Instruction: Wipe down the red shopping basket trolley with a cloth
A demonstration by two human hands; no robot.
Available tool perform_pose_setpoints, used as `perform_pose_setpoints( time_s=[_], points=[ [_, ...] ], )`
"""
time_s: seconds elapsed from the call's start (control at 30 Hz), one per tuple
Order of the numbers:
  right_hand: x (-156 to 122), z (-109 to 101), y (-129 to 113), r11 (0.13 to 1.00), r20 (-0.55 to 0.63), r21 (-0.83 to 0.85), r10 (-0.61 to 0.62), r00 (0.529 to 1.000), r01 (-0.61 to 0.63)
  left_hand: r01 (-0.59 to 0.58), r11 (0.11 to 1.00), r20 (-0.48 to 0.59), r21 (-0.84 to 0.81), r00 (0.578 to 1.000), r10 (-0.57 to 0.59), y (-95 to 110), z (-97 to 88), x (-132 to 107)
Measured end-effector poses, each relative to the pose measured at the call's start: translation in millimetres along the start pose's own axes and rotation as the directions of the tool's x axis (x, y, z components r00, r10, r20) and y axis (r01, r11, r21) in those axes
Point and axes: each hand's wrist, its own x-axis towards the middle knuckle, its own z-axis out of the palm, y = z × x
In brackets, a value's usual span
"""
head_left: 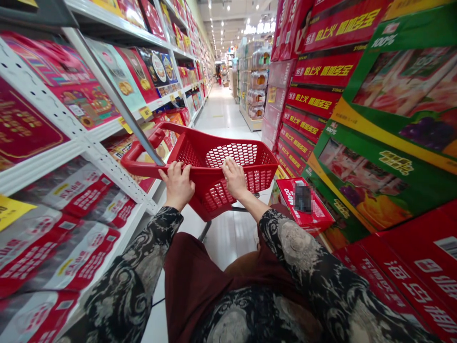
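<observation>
A red plastic shopping cart [214,188] with perforated sides stands right in front of me, turned sideways in the aisle. Its basket shows nothing inside. My left hand [178,183] grips the near rim at the left, fingers curled over the edge by the raised handle [143,155]. Further right along that same rim, my right hand [233,177] is closed over the edge, fingertips reaching into the basket. The undersides of both palms are hidden.
White shelves [82,138] with boxed and bagged goods line the left. Stacked red drink cartons [314,100] and green juice boxes [385,157] rise close on the right. A red box [285,190] juts out low beside the cart. Ahead, the tiled aisle [221,105] passes stacked bottles [257,85].
</observation>
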Motion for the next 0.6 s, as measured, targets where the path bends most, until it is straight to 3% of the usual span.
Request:
perform_pose_setpoints(
  time_s=[0.13,0.23,0.37,0.47,0.6],
  points=[
    [-4,-2,14,0.995,-0.019,0.002,0.097,0.995,-0.097,0.006,1.0,0.021,0.016,1.0,-0.007,-6,-2.9,1],
    [-7,-2,19,0.99,-0.036,0.002,0.142,0.989,-0.142,-0.017,0.999,0.008,0.04,1.0,0.017,5,1.1,-1],
    [-3,5,3,1.0,-0.051,-0.012,-0.007,0.999,0.007,-0.181,0.983,0.068,0.013,0.981,0.179,37,18.2,-2],
    [3,9,-6,0.997,-0.03,-0.034,-0.074,0.997,0.073,-0.213,0.977,0.111,-0.023,0.97,0.214,55,32.6,0],
    [3,7,17,0.999,-0.042,-0.049,-0.022,0.999,0.02,-0.222,0.974,0.116,-0.037,0.967,0.225,58,43.8,3]
  ],
)
